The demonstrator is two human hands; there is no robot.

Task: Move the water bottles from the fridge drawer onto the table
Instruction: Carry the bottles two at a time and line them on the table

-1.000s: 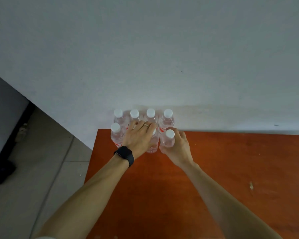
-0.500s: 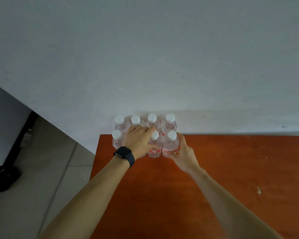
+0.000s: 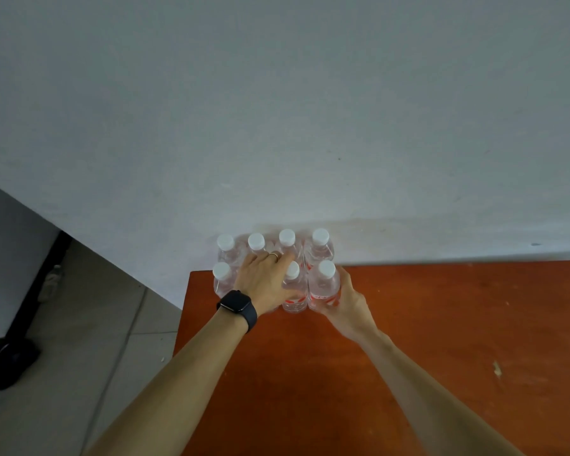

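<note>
**Bottles stand grouped at the table's far left corner**

A pale, blank wall (image 3: 277,110) fills the upper part of the head view. Below it lies an orange-brown wooden table (image 3: 441,324), its back edge against the wall. Grey floor tiles (image 3: 79,357) run along the table's left side, past a grey panel (image 3: 7,258) with a black edge.

Two bare forearms reach up from the bottom of the view to the clear plastic water bottles (image 3: 256,241). These stand upright in two tight rows at the table's far left corner, touching one another. Four white caps show in the back row against the wall and three in the front row.

The right hand (image 3: 346,301) wraps the front-right bottle (image 3: 324,286) from its outer side, fingers curled round the body near the red label.

The left hand (image 3: 264,281) lies over the front row between two visible caps, knuckles up and fingers pointing at the back row. Whether it grips a bottle under the palm cannot be told.

A black watch (image 3: 237,307) sits on the left wrist and a ring (image 3: 273,255) on one finger. A pale chip (image 3: 497,368) marks the tabletop at right.
</note>
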